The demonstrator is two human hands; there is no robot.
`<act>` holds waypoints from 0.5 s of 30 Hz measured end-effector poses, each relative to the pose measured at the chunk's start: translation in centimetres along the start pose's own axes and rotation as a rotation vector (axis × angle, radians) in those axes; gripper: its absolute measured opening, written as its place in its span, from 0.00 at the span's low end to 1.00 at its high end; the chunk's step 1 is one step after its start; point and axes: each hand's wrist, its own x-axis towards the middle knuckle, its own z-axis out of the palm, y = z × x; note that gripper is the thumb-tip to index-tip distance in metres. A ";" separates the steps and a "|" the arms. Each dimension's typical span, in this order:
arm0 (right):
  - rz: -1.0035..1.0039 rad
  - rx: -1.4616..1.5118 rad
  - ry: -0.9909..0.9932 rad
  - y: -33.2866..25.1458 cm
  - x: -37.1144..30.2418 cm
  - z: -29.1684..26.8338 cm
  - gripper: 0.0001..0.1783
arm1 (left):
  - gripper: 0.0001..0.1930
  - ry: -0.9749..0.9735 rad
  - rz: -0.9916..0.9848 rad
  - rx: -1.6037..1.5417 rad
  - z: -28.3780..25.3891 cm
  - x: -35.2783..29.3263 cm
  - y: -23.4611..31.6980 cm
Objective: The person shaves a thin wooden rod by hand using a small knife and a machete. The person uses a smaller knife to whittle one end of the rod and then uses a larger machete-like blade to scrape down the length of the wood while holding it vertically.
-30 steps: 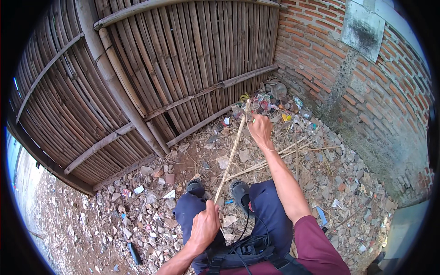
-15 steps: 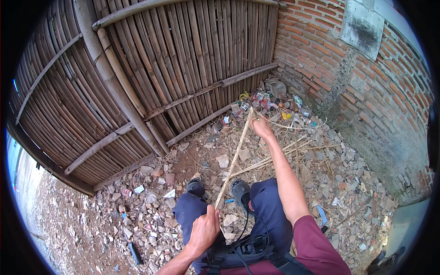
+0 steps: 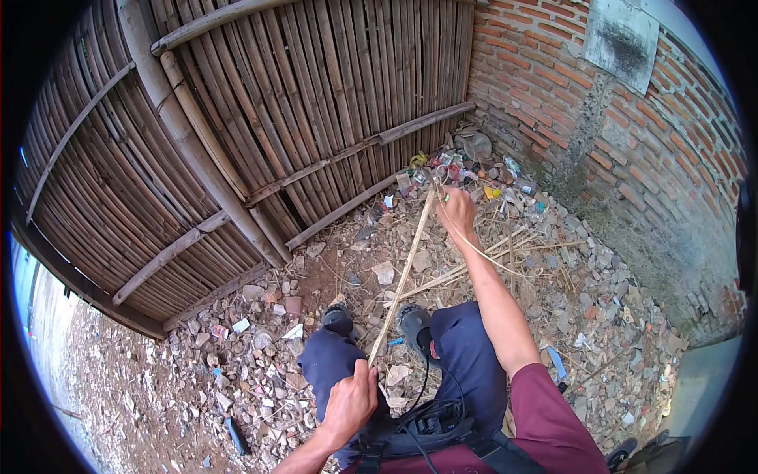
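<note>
A long pale bamboo strip [image 3: 409,265] runs slantwise between my hands, from my lap up and away. My left hand [image 3: 352,401] is closed around its near end, beside my left knee. Beyond my knees, my right hand [image 3: 458,213] is closed at the strip's far end. A small bit of green shows at its fingers, but what it holds is mostly hidden. From there a thin pale strand [image 3: 491,259] curls down across my right forearm. Several more pale strips [image 3: 442,278] lie crossed on the ground beyond my right knee.
A bamboo slat fence [image 3: 332,87] stands ahead and left, meeting a brick wall [image 3: 545,87] on the right. Litter [image 3: 466,170] is heaped in their corner. Broken stones [image 3: 260,340] cover the ground. A dark cable [image 3: 426,387] hangs by my waist pack [image 3: 430,426].
My right hand has turned and lifted slightly at the strip's far end. The thin strand has swung from the far right down over my forearm. My left hand keeps its grip.
</note>
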 end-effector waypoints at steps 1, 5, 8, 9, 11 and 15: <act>0.000 0.006 -0.002 -0.3 0.3 -0.2 0.16 | 0.09 -0.003 -0.002 0.003 -0.2 -0.5 0.1; 0.263 0.072 -0.063 3.3 1.1 1.1 0.13 | 0.10 -0.012 -0.006 0.014 -0.4 -2.1 0.6; 0.589 -0.121 0.132 11.9 1.4 1.6 0.16 | 0.10 -0.171 0.066 -0.019 0.3 -5.3 0.5; 0.515 -0.158 0.107 18.1 1.7 -0.4 0.18 | 0.10 -0.194 0.109 -0.062 0.2 -5.2 0.3; 0.472 -0.129 -0.015 13.4 0.0 3.0 0.19 | 0.10 -0.079 -0.081 -0.132 -1.0 -5.8 -2.2; 0.444 -0.339 -0.417 19.7 -3.3 2.1 0.18 | 0.14 -0.089 -0.027 -0.453 -2.0 -0.6 -4.1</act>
